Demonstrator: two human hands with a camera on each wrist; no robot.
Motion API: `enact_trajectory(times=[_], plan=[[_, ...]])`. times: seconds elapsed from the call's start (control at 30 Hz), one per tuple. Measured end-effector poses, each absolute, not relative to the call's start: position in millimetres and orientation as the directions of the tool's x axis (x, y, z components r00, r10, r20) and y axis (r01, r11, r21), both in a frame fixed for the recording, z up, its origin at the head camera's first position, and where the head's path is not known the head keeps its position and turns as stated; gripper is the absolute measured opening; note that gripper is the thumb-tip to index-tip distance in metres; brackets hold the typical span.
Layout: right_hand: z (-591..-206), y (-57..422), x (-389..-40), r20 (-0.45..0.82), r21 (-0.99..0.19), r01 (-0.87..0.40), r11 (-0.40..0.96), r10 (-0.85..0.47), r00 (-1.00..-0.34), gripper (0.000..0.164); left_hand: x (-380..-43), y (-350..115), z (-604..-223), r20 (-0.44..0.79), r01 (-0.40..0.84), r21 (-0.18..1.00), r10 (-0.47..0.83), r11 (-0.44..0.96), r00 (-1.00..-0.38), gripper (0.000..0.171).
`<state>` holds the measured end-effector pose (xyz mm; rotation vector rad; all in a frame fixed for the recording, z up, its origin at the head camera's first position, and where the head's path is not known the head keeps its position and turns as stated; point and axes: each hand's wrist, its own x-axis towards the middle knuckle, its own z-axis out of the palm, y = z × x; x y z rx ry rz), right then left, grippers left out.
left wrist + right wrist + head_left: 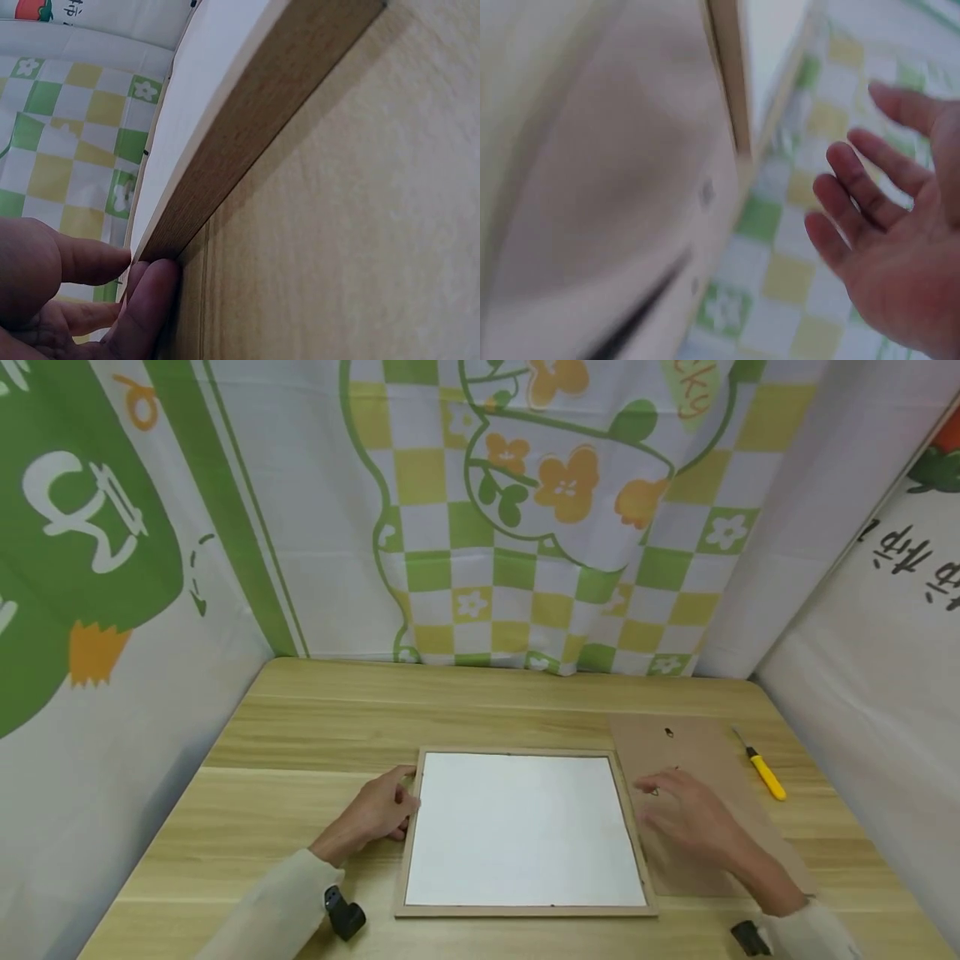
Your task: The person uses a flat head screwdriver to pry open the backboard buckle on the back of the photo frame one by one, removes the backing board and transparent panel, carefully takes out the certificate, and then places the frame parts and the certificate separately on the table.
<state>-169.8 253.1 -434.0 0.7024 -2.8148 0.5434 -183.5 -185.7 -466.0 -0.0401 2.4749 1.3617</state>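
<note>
A wooden picture frame lies flat on the table with a white sheet inside its border. At its left side my left hand holds the edge; in the left wrist view, the fingertips of that hand meet the frame's wooden side. My right hand hovers right of the frame, over a brown backing board, holding nothing. Its fingers are spread and loosely bent in the right wrist view, where the hand is apart from the frame.
A screwdriver with a yellow handle lies at the right, beside the board. Small metal hangers sit on the board. Patterned cloth hangs behind the wooden table and along both sides.
</note>
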Motion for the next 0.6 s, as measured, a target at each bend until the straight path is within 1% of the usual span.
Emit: enact_trajectory(times=[0.07, 0.2, 0.27, 0.3, 0.43, 0.6], plan=[[-445.9, 240.8, -165.5, 0.168, -0.328, -0.529, 0.783, -0.503, -0.848, 0.044, -184.1, -184.8, -466.5, -0.288, -0.174, 0.814, 0.124, 0.554, -0.95, 0.058], [-464.8, 226.1, -158.1, -0.021, -0.369, -0.534, 0.761, -0.581, -0.814, 0.082, -184.7, -183.5, -467.2, -0.286, -0.172, 0.808, 0.12, 0.563, -0.951, 0.059], [-471.0, 223.0, -155.8, -0.061, -0.377, -0.536, 0.756, -0.597, -0.8, 0.099, -184.9, -183.3, -467.5, -0.284, -0.17, 0.808, 0.12, 0.564, -0.951, 0.059], [-472.9, 222.0, -154.9, -0.068, -0.364, -0.545, 0.755, -0.605, -0.793, 0.104, -185.1, -183.3, -467.7, -0.284, -0.169, 0.808, 0.121, 0.565, -0.951, 0.059], [-477.4, 220.1, -154.6, -0.062, -0.331, -0.573, 0.749, -0.624, -0.779, 0.112, -185.7, -183.6, -467.6, -0.278, -0.164, 0.808, 0.122, 0.565, -0.953, 0.059], [-476.8, 218.0, -156.5, -0.071, -0.32, -0.574, 0.753, -0.624, -0.778, 0.112, -185.7, -184.3, -467.4, -0.269, -0.158, 0.806, 0.116, 0.57, -0.956, 0.058]])
